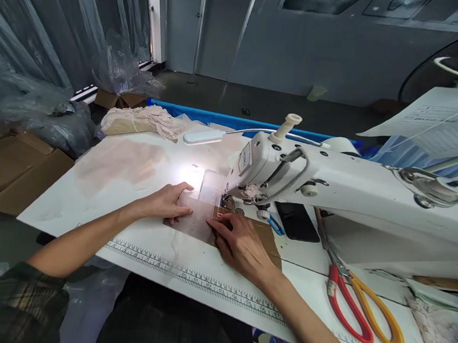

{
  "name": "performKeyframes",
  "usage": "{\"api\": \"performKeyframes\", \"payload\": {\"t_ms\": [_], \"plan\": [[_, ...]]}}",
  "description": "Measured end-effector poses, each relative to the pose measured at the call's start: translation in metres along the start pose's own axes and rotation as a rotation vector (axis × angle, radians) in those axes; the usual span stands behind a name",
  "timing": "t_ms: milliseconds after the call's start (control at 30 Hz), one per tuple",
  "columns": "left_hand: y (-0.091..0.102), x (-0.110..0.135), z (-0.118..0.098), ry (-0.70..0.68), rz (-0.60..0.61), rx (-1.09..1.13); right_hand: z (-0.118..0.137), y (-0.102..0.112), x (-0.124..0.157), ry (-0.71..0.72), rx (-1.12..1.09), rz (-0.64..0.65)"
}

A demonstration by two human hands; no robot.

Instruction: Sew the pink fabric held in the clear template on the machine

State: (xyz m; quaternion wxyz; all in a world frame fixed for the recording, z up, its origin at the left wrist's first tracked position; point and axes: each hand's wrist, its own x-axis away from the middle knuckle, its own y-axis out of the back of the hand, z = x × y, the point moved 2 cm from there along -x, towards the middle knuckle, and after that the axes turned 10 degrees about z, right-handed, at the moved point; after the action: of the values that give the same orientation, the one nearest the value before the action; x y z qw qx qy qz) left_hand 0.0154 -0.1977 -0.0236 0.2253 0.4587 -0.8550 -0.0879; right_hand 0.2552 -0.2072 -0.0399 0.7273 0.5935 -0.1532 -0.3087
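A white sewing machine [249,157] stands over the table, its lamp glaring beside the needle area. A thin, sheer, pale piece of fabric [195,220] lies flat in front of the presser foot [226,202]. My left hand [167,202] rests on the fabric's left side, thumb and forefinger spread apart. Close to the presser foot, my right hand [241,241] has its fingers bent together at the fabric's right edge; the fingertips partly hide what they grip. Under and beside this hand lies a brown flat piece [265,238].
Scissors [355,303] with red and yellow handles lie at right, near a black phone [297,222] and blue thread snips [276,225]. A ruler strip [189,276] runs along the front edge. A lace bundle [141,121] sits at back left; cardboard boxes [23,171] stand beyond.
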Motion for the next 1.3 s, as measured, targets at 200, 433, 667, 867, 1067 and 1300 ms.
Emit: {"api": "performKeyframes", "payload": {"t_ms": [200, 433, 667, 867, 1067, 1300], "plan": [[0.003, 0.005, -0.01, -0.274, -0.531, -0.501, -0.025, 0.0, -0.005, -0.04, 0.0, 0.033], [-0.025, 0.005, -0.01, -0.666, 0.331, -0.513, -0.029, -0.008, -0.003, -0.047, -0.037, -0.018], [-0.02, 0.009, -0.016, -0.591, 0.242, -0.411, -0.03, -0.01, -0.001, -0.026, -0.033, -0.051], [-0.022, 0.013, -0.02, -0.648, 0.231, -0.518, -0.029, -0.011, 0.001, 0.003, -0.052, -0.097], [-0.033, 0.012, -0.019, -0.759, 0.236, -0.7, -0.027, -0.012, 0.0, -0.019, -0.017, -0.078], [-0.044, 0.016, -0.016, -0.774, 0.306, -0.585, -0.018, -0.007, -0.003, -0.014, -0.016, -0.034]]}}
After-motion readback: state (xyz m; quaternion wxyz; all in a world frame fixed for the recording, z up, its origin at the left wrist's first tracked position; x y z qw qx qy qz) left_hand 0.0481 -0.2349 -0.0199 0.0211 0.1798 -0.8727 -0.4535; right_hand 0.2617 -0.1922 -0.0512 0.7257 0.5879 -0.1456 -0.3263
